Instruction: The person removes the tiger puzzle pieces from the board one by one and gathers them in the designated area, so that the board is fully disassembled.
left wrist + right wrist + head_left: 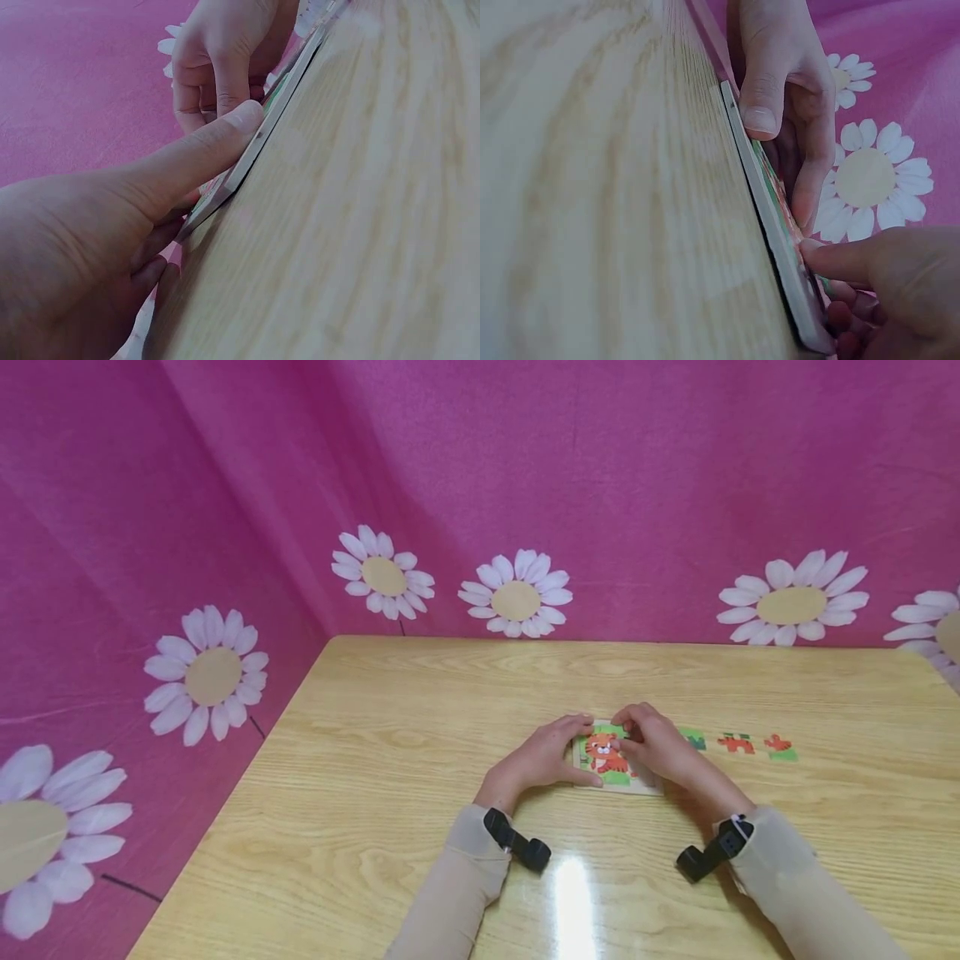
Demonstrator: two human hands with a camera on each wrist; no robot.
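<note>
At the tiger puzzle [609,762] on the table [420,718], bracing with the left hand [536,757] and working with the right hand [658,743].
Clasping its left side between left thumb and fingers, spread wide to near and far edges; bending right fingers over its right half, with any hold there impossible to tell. Best to keep the puzzle flat and match edges before pressing down. Hiding much of the puzzle's right side beneath the right hand; showing only blurry prints on loose pieces [737,744] right of it.
</note>
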